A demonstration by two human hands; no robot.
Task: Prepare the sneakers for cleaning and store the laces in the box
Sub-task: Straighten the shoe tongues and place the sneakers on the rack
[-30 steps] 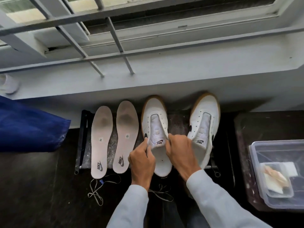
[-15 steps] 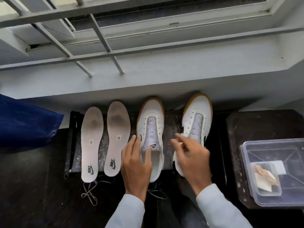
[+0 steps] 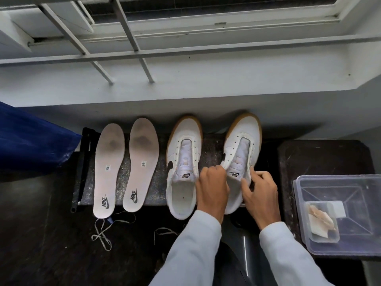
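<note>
– Both hands moved off the left white gum-soled sneaker (image 3: 183, 145)?
– Yes, onto the right white gum-soled sneaker (image 3: 243, 141). Nearest me, the loose white laces (image 3: 103, 234) lie on the dark surface. The left hand (image 3: 212, 188) grips that sneaker's left opening edge and the right hand (image 3: 260, 195) pinches the right edge.
– Box?
– The clear plastic box (image 3: 329, 179) sits to the right, apart.

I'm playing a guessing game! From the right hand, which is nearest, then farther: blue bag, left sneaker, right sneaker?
1. The right sneaker, pinched by the right hand.
2. The left sneaker, next over leftward.
3. The blue bag, far left.
</note>
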